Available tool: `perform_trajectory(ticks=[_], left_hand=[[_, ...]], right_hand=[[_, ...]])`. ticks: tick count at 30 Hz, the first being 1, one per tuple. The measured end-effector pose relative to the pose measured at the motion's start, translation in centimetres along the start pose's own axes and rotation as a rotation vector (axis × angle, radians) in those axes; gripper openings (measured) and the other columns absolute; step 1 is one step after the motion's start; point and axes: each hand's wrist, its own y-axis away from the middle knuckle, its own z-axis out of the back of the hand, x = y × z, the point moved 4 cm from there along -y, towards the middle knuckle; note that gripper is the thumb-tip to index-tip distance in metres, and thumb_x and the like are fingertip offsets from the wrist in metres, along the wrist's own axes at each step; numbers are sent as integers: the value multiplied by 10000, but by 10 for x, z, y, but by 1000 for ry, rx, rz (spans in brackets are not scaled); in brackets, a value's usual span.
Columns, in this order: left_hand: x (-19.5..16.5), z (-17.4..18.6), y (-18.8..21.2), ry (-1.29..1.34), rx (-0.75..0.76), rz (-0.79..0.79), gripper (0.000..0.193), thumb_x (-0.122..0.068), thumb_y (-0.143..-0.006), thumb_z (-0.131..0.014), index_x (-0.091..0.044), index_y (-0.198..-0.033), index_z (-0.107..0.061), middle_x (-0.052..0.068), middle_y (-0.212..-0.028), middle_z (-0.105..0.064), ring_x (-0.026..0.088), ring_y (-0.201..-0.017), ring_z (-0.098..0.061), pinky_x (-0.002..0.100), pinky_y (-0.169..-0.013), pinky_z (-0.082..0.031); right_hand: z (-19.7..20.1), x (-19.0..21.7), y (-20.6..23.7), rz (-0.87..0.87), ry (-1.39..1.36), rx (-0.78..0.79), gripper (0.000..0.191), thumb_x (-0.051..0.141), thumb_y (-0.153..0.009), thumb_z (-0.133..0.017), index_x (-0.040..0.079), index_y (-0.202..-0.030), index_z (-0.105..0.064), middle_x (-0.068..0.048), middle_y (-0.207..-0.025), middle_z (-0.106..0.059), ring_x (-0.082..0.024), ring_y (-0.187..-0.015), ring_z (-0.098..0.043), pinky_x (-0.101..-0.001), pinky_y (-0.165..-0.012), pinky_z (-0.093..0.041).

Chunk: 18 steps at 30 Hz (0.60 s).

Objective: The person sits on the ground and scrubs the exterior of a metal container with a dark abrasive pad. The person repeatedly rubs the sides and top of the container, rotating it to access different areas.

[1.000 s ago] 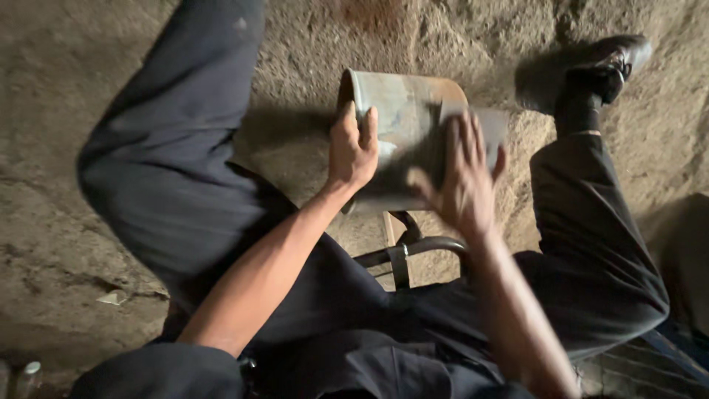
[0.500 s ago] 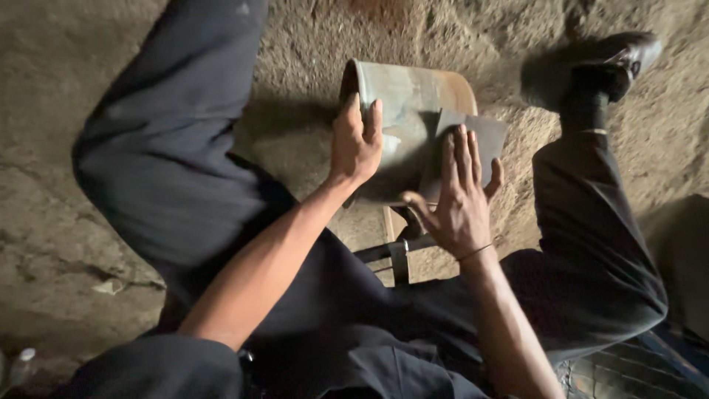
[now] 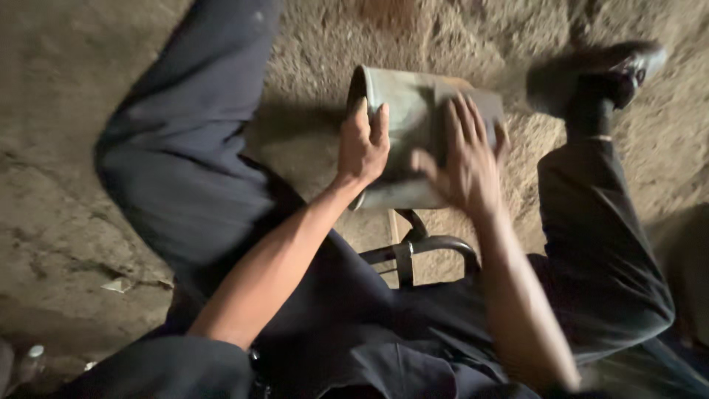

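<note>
With my left hand (image 3: 362,148) clamped on the rim of the dull grey-green metal cylinder (image 3: 402,111) and my right hand (image 3: 461,159) pressing flat beside that grip, I judge the cylinder may roll off.

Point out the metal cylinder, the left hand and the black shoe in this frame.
metal cylinder (image 3: 402,92), head view, on its curved grey side near the open end.
left hand (image 3: 362,148), head view, on the back of the hand.
black shoe (image 3: 628,63), head view, on its upper.

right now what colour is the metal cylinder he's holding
Dull grey-green, with worn patches, as the head view shows: the metal cylinder sits under the left hand and right hand.
</note>
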Motion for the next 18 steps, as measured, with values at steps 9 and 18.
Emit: perform_trajectory(ticks=[9,18], left_hand=[[1,-1,-4,-62,-8,-55,348,-257,-1067,-590,42,-892,-567,306,-787,-601,497,-740,-597,528,-667,-439],[10,-5,2,30,18,47,364,-284,-1070,-574,72,-1000,-609,321,-867,-657,506,-831,-649,514,-727,-481]], right_hand=[[-6,-5,-88,-155,-188,291,857,763,-955,-365,102,-1473,-540,-153,-1490,-577,-324,-1391,-530,-639,-1202,-181],[6,19,10,44,-48,17,950,750,-1030,-353,-28,-1573,-406,-258,-1615,-442,-377,-1506,-424,-581,-1205,-169]])
